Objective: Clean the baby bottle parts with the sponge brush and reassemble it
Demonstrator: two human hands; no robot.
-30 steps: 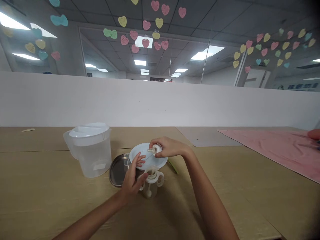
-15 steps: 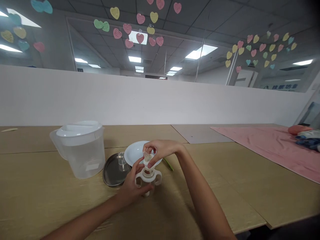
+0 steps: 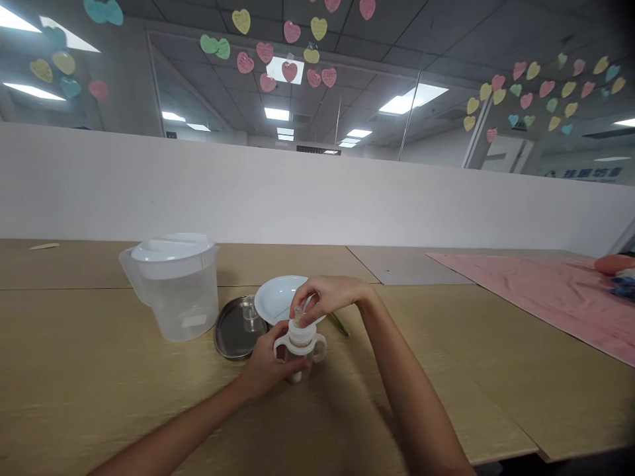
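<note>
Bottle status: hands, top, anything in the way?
Left hand around handled bottle, upright. Right hand fingers on teat cap, at bottle's mouth. White dish, metal tray close by, neither blocking.

Single head-worn view, forward and down over the nearby tabletop [image 3: 476, 370] to a white partition [image 3: 317, 198]
</note>
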